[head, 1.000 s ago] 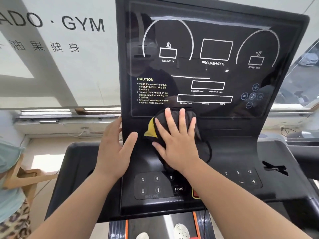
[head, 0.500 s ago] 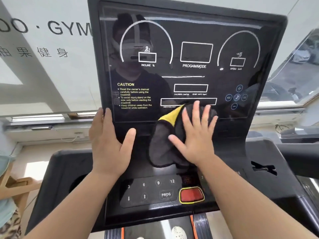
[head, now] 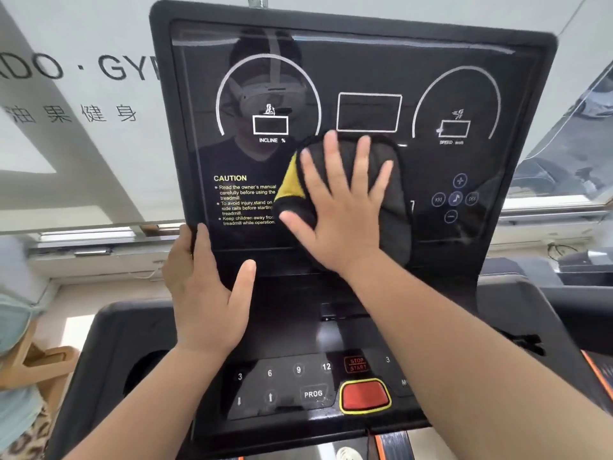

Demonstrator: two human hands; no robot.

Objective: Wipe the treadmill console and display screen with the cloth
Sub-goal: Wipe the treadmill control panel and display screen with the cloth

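While spread, fingers (head: 331, 151) atop cloth (head: 391, 200).

A black cloth (head: 381, 194) with a yellow corner is being shown against the glossy black display screen (head: 464, 78), where white arcs, boxes and lettering are being displayed beside a pale yellow CAUTION notice (head: 245, 200). On the black console (head: 292, 313) below, a red button (head: 364, 396) is being framed by a yellow rim, with red STOP/START lettering above it and white numerals alongside. Grey lettering is being carried on the white wall sign (head: 83, 88), and orange trim (head: 597, 373) is being glimpsed at the right edge.
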